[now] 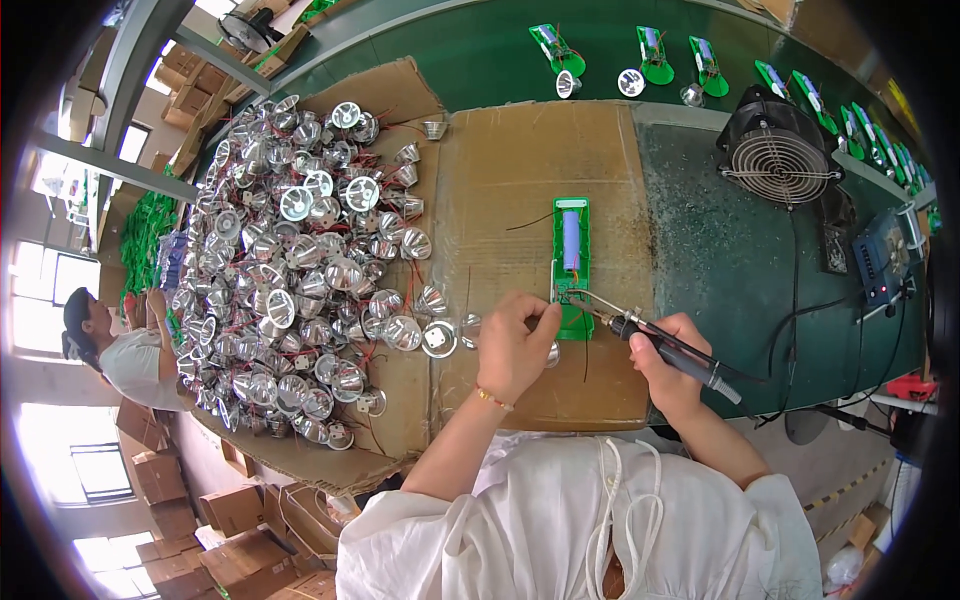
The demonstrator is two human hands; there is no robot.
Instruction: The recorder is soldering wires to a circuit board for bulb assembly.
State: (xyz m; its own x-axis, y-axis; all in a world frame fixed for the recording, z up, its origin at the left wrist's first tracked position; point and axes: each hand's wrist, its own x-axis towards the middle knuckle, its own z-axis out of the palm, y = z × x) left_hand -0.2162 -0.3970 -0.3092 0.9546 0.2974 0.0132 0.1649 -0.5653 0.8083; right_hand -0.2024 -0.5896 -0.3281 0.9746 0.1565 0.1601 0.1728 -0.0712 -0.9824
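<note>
txt: none legible | blue box (877,268) front: detail too sm. to read

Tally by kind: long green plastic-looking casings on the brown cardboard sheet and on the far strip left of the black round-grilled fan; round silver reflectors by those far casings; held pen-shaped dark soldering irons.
Green casing on the cardboard: 1
Far green casings: 3
Silver reflectors by them: 3
Held soldering iron: 1
Total: 8
</note>
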